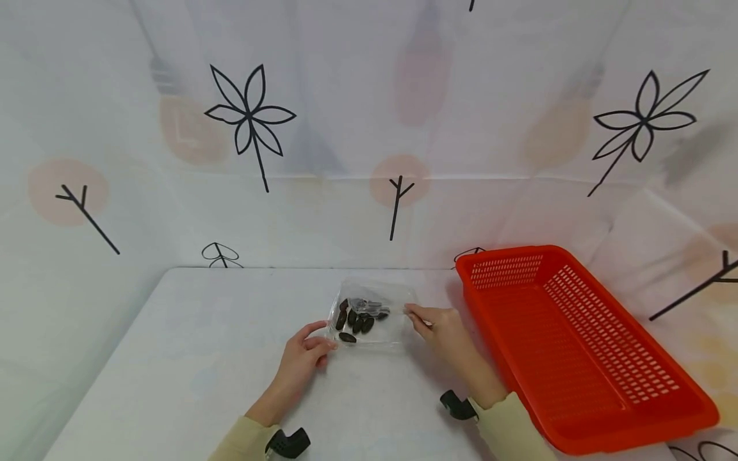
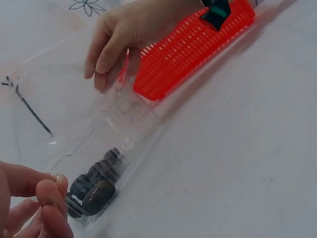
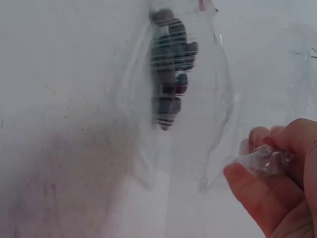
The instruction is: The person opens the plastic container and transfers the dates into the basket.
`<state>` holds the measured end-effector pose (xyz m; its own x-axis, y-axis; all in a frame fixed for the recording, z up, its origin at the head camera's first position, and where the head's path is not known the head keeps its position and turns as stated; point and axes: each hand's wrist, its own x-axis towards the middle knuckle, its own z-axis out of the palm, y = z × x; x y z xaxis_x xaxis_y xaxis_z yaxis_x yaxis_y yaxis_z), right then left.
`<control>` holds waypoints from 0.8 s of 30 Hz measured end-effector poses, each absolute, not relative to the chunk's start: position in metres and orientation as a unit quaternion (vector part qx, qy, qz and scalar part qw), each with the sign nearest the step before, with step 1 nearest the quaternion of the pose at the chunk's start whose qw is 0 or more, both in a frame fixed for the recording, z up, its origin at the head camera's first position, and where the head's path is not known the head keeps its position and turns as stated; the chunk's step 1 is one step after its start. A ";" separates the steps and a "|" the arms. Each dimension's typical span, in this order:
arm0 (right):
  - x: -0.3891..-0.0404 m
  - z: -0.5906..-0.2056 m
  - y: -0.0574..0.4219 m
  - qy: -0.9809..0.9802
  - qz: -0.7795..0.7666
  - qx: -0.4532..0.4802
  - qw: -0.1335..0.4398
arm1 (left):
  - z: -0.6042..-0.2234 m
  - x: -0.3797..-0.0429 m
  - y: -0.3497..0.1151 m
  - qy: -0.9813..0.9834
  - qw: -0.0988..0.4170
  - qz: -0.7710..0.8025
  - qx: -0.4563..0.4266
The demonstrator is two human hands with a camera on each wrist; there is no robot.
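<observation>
White tabletop (image 1: 190,365) meets a leaf-printed backdrop (image 1: 334,96); a clear bag (image 1: 398,330) of dark oval pieces (image 1: 357,324) lies between two hands.
Left hand (image 1: 302,352) pinches its left edge, right hand (image 1: 441,326) clear film at its right; tabletop stretches widely leftward, while a red basket (image 1: 553,346) bounds the right side.

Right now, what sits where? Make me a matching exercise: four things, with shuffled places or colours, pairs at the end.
Things
1. basket
2. oval pieces
3. left-hand grip
4. right-hand grip

Places and colours, as the head view shows them
A. at the right edge of the clear plastic bag
B. red, with perforated sides
C. at the bag's left edge
D. dark, inside the bag

Pairs: 1-B, 2-D, 3-C, 4-A
</observation>
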<state>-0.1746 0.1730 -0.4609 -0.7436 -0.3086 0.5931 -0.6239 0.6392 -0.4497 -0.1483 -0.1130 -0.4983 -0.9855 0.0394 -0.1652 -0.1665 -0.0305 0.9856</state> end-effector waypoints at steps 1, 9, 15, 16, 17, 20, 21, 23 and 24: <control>-0.176 -0.460 0.175 -0.870 0.337 0.266 0.241 | -0.498 -0.148 -0.113 0.692 0.074 0.717 -0.047; -0.179 -0.460 0.178 -0.861 0.323 0.278 0.278 | -0.497 -0.147 -0.107 0.694 0.101 0.713 -0.025; -0.178 -0.455 0.177 -0.854 0.332 0.266 0.299 | -0.496 -0.147 -0.107 0.698 0.097 0.709 -0.027; -0.178 -0.453 0.177 -0.855 0.332 0.263 0.299 | -0.496 -0.147 -0.107 0.699 0.097 0.708 -0.026; -0.178 -0.452 0.177 -0.857 0.331 0.259 0.298 | -0.496 -0.147 -0.107 0.698 0.097 0.709 -0.026; -0.177 -0.447 0.177 -0.855 0.341 0.250 0.299 | -0.497 -0.146 -0.107 0.697 0.100 0.710 -0.025; -0.177 -0.446 0.177 -0.853 0.346 0.247 0.302 | -0.497 -0.146 -0.107 0.696 0.101 0.710 -0.024; -0.177 -0.444 0.177 -0.848 0.354 0.244 0.310 | -0.498 -0.146 -0.108 0.695 0.103 0.711 -0.022; -0.178 -0.443 0.177 -0.845 0.356 0.243 0.316 | -0.499 -0.146 -0.108 0.695 0.104 0.712 -0.021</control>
<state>-0.1776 0.1773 -0.4425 -0.6824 -0.1860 0.7069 -0.6359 0.6280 -0.4486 -0.1465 -0.1080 -0.4985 -0.9776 0.1183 -0.1741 -0.1769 -0.0138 0.9841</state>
